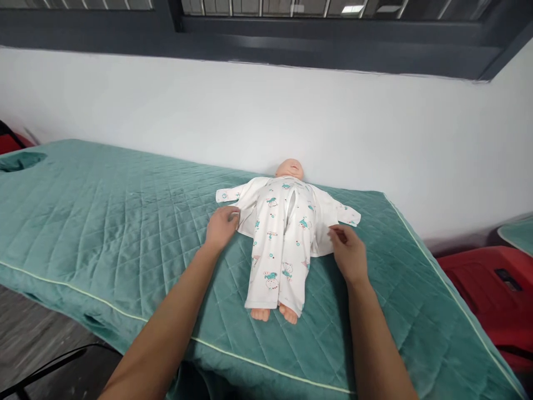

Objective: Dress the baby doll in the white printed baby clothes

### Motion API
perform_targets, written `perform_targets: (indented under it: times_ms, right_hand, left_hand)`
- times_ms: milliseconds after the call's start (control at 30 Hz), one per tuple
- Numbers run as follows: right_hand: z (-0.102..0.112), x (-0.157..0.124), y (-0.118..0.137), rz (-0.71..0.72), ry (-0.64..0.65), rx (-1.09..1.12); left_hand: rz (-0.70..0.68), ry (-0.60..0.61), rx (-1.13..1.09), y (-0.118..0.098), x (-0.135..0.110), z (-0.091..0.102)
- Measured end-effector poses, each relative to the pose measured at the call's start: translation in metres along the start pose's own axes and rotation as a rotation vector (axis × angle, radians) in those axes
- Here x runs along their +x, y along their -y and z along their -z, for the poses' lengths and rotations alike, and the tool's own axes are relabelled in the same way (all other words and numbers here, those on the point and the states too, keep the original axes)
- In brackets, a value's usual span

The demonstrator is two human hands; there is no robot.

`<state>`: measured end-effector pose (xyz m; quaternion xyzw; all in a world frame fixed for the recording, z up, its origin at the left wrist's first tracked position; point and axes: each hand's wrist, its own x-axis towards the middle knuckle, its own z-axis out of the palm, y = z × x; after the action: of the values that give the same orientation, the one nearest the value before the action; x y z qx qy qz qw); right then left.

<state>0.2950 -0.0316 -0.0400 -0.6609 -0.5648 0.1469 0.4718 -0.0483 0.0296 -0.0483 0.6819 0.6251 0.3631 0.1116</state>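
Note:
A baby doll lies on its back on a green quilted bed, head toward the white wall. It wears white patterned trousers, and an open white jacket is spread flat under it. My left hand pinches the jacket's left flap by the doll's side, fingers closed on the cloth. My right hand grips the jacket's right flap near its lower edge, fingers curled. Both bare feet of the doll stick out toward me.
The bed has a face hole at its far left end and a pale piped front edge. A red object stands to the right of the bed. A dark floor and a black cable show at the lower left.

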Motion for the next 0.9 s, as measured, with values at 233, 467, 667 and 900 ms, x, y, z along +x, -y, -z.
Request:
perform_targets:
  times_ms: [233, 467, 667, 900]
  right_hand:
    - [0.017, 0.005, -0.029, -0.186, -0.213, -0.432]
    - [0.01, 0.015, 0.003, -0.226, -0.256, -0.012]
    - [-0.013, -0.001, 0.071, 0.295, 0.17, 0.144]
    - [-0.024, -0.01, 0.083, 0.291, 0.247, 0.148]
  left_hand:
    - [0.225, -0.095, 0.361, 0.013, 0.012, -0.004]
    - [0.137, -0.056, 0.214, 0.008, 0.011, 0.0]
    - [0.033, -0.078, -0.349, -0.02, -0.004, 0.005]
    - [-0.341, 0.058, -0.377, -0.096, -0.023, 0.012]
